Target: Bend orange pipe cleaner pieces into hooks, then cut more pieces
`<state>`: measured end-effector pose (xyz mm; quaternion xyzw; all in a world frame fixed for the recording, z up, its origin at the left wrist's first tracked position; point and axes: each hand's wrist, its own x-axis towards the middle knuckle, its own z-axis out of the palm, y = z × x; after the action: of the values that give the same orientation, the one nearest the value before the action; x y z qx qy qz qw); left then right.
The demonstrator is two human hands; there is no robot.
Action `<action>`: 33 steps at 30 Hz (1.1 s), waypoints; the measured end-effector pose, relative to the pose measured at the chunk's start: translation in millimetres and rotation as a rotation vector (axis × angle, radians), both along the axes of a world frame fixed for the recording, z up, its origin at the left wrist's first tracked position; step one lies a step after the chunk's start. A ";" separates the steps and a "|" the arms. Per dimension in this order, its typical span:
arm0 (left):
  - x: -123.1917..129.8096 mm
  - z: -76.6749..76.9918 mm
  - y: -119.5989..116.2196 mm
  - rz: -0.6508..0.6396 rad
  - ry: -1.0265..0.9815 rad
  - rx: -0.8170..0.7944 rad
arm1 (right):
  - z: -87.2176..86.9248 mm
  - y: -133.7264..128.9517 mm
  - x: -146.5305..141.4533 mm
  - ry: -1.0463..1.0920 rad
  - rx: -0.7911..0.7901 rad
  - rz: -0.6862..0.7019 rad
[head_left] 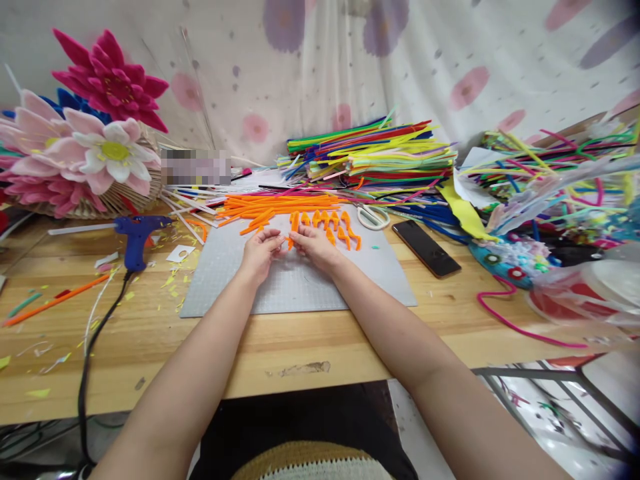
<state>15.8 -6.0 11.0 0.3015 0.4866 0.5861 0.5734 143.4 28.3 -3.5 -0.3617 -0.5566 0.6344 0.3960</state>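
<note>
Over the grey cutting mat (290,290), my two hands work close together. An orange fuzzy pipe-cleaner piece (294,221) stands up between the thumb and fingers of my right hand (316,248), which is closed on it. My left hand (261,253) faces it from the left, fingertips pinched; what they hold, if anything, is too small to make out. Just beyond my right hand lie several bent orange pipe-cleaner shapes (343,235) in rows. Behind them are a pile of long orange pipe cleaners (280,205) and some shorter cut ones (259,221).
Scissors (373,217) with pale handles lie at the mat's back right, beside a phone (425,248). A blue glue gun (136,240) with its cord is at left, near fuzzy flowers (113,150). Bundles of coloured pipe cleaners (370,153) fill the back; a plastic tub (590,293) stands right.
</note>
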 end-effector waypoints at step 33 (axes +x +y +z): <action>10.2 1.0 -7.0 -0.149 0.113 -0.050 | 4.5 3.9 6.5 0.016 -0.045 -0.057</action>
<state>26.0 -13.0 12.0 0.3548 0.5088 0.5114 0.5947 149.9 32.2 1.0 -0.3811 -0.5286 0.6380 0.4102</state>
